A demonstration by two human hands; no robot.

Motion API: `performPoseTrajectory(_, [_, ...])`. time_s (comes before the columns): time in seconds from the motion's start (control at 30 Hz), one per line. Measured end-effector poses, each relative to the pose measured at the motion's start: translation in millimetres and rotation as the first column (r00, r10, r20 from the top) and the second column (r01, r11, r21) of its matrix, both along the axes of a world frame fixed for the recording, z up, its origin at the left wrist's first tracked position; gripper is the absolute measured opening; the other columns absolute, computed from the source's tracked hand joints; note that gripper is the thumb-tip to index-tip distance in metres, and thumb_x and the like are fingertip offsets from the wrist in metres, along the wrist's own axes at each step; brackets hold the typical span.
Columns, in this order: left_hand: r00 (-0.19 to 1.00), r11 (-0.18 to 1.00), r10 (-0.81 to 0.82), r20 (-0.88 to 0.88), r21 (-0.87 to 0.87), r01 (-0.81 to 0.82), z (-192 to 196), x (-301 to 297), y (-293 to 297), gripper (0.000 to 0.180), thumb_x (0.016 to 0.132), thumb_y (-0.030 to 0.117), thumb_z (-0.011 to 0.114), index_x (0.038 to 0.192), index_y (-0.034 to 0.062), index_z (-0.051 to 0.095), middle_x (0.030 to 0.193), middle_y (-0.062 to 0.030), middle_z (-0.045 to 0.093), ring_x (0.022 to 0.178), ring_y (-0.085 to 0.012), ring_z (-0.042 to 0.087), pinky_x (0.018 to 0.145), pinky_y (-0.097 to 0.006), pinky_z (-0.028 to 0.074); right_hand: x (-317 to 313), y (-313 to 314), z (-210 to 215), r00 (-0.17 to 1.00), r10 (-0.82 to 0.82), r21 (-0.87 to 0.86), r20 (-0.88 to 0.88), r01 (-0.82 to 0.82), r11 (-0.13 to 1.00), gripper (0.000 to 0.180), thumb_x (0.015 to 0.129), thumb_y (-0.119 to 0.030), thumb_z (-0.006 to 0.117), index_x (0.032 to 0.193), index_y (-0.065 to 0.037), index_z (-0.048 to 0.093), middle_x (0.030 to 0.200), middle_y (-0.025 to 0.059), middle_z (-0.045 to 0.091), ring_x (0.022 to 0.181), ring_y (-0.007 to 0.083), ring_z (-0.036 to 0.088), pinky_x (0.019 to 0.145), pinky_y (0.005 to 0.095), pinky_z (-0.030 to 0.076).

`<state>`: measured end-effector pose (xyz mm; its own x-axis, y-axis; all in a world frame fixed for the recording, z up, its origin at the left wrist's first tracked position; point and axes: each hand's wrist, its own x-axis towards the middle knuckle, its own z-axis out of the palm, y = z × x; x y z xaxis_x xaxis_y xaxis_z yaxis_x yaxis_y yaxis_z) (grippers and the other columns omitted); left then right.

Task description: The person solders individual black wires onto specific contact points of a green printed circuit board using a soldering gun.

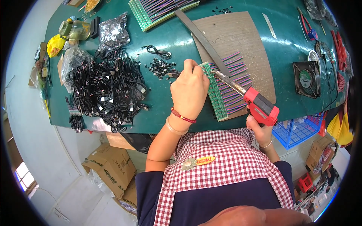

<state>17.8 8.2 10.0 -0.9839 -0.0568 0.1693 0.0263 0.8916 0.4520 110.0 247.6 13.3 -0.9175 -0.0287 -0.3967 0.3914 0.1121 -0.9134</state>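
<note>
Left hand (189,90): over the upper end of the green strip, back of hand up, fingers curled narrow around something small and dark at the fingertips; what exactly, cannot tell.
Right hand (260,130): at the near edge of the surface, fingers wrapped tight around the grip of the red iron.
Red iron (260,107): pistol-shaped soldering tool, metal barrel angled up and left, tip meeting the strip just right of the left hand.
Green strip (214,92): long narrow board lying on the brown mat, running from the left hand down toward the near edge; rows of pink and purple wires fanned out from its right side.
Brown mat (241,41): wood-grain sheet on the green surface, under the strip and wires.
Metal bar (201,39): flat grey bar, laid diagonally across the mat's left edge, lower end near the wires.
Small black parts (160,67): loose scatter just left of the left hand.
Black cables (107,90): large tangled heap, well left of the hands.
Second strip (160,11): same kind of wired board, at the far edge.
Fan (307,75): small black square fan, right of the mat.
Blue basket (298,130): below the surface edge, beside the right hand.
Green surface (166,109): carries all of the above except the basket.
</note>
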Motion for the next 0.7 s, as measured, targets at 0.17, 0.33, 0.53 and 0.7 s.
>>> performPoseTrajectory(0.17, [1.000, 1.000, -0.003, 0.002, -0.003, 0.003, -0.7, 0.3, 0.5, 0.008, 0.076, 0.008, 0.062, 0.071, 0.0035, 0.057, 0.093, -0.0050, 0.058, 0.057, -0.0259, 0.060, 0.049, -0.035, 0.048, 2.5, 1.4, -1.4, 0.999, 0.021, 0.026, -0.040, -0.020, 0.999, 0.030, 0.082, -0.004, 0.066, 0.111, 0.001, 0.058, 0.080, 0.0008, 0.059, 0.067, 0.0076, 0.053, 0.059, 0.0234, 0.044])
performPoseTrajectory(0.33, [1.000, 1.000, 0.001, -0.008, -0.005, -0.001, -1.2, 0.7, 0.3, 0.008, 0.076, 0.008, 0.062, 0.072, 0.0037, 0.057, 0.093, -0.0048, 0.058, 0.057, -0.0255, 0.060, 0.048, -0.035, 0.048, 4.0, 0.1, 0.5, 0.996, 0.051, 0.063, -0.069, -0.047, 0.997, 0.030, 0.084, -0.002, 0.063, 0.113, 0.002, 0.056, 0.071, 0.0023, 0.057, 0.058, 0.0089, 0.053, 0.053, 0.0232, 0.043])
performPoseTrajectory(0.53, [1.000, 1.000, -0.012, -0.008, -0.027, 0.012, -2.3, 0.7, 0.0, 0.008, 0.077, 0.009, 0.062, 0.072, 0.0039, 0.057, 0.094, -0.0047, 0.058, 0.058, -0.0252, 0.060, 0.049, -0.035, 0.049, 6.9, 0.4, 3.6, 0.998, 0.066, 0.018, 0.002, -0.066, 0.998, 0.024, 0.082, -0.006, 0.068, 0.105, -0.002, 0.061, 0.085, -0.0019, 0.059, 0.073, 0.0058, 0.054, 0.063, 0.0232, 0.045])
performPoseTrajectory(0.7, [1.000, 0.999, -0.021, -0.016, -0.029, 0.021, -2.6, 0.2, -0.7, 0.008, 0.077, 0.009, 0.062, 0.073, 0.0039, 0.057, 0.093, -0.0047, 0.058, 0.058, -0.0251, 0.060, 0.049, -0.035, 0.049, 7.9, 2.0, 0.9, 0.995, 0.049, 0.067, -0.082, -0.043, 0.997, 0.032, 0.085, -0.003, 0.061, 0.115, 0.003, 0.054, 0.070, 0.0031, 0.057, 0.058, 0.0091, 0.053, 0.054, 0.0233, 0.043])
